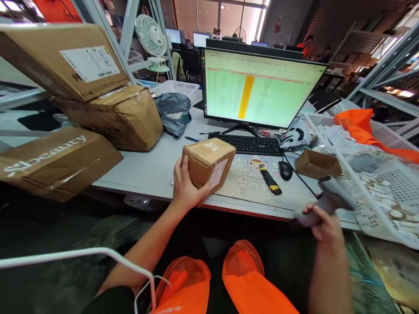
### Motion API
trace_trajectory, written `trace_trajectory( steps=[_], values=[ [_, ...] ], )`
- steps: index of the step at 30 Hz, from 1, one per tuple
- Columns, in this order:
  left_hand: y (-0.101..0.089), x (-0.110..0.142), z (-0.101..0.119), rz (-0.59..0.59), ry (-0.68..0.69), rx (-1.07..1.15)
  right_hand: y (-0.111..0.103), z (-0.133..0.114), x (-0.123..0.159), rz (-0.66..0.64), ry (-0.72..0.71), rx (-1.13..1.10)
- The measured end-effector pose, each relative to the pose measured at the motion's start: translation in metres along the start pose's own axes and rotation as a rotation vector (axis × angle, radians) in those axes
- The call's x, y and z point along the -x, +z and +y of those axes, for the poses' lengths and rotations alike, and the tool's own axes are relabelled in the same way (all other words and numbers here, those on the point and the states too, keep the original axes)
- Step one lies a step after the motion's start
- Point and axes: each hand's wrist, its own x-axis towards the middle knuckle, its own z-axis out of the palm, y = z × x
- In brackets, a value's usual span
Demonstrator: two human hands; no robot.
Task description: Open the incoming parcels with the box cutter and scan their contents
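Note:
My left hand (187,185) grips a small cardboard box (204,168) from its left side, thumb across the front. The box is tilted at the desk's front edge, and a white label shows on its right face. At the right, my right hand (325,224) is closed around a grey handheld barcode scanner (327,198), slightly blurred, just off the desk edge. Between the hands, a yellow-and-black utility knife (270,179) lies on a printed desk mat (244,185). A black mouse (286,170) is beside the knife.
A monitor (262,87) stands behind a keyboard (250,145). Large cartons (124,117) are stacked at the left, near a grey plastic bag (175,114). White baskets (366,213) with small items and an open brown box (317,163) are at the right. A white bar (81,252) crosses the lower left.

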Motion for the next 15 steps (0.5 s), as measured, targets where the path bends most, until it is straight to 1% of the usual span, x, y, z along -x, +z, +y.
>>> trace_trajectory(
  steps=[1, 2, 4, 6, 7, 8, 10, 13, 15],
  values=[
    [0.002, -0.003, 0.007, -0.016, 0.009, -0.021, 0.021, -0.003, 0.016, -0.098, 0.013, -0.026],
    [0.003, -0.006, 0.013, -0.032, 0.016, -0.037, 0.042, -0.005, 0.03, -0.186, 0.046, -0.005],
    [0.006, -0.014, 0.021, -0.058, 0.013, -0.052, 0.081, -0.008, 0.051, -0.348, 0.175, 0.059],
    [0.006, -0.019, 0.022, -0.068, 0.001, -0.052, 0.111, -0.009, 0.062, -0.499, 0.301, 0.086],
    [0.006, -0.021, 0.021, -0.067, -0.005, -0.05, 0.122, -0.009, 0.065, -0.563, 0.341, 0.086],
    [0.005, -0.021, 0.019, -0.065, -0.008, -0.047, 0.129, -0.009, 0.066, -0.608, 0.36, 0.086],
    [0.003, -0.02, 0.012, -0.06, -0.017, -0.039, 0.137, -0.009, 0.069, -0.659, 0.371, 0.109],
    [-0.002, -0.016, 0.003, -0.049, -0.044, -0.017, 0.137, -0.011, 0.073, -0.689, 0.39, 0.145],
    [-0.005, -0.014, -0.002, -0.04, -0.054, -0.006, 0.135, -0.013, 0.077, -0.685, 0.388, 0.158]
  ],
)
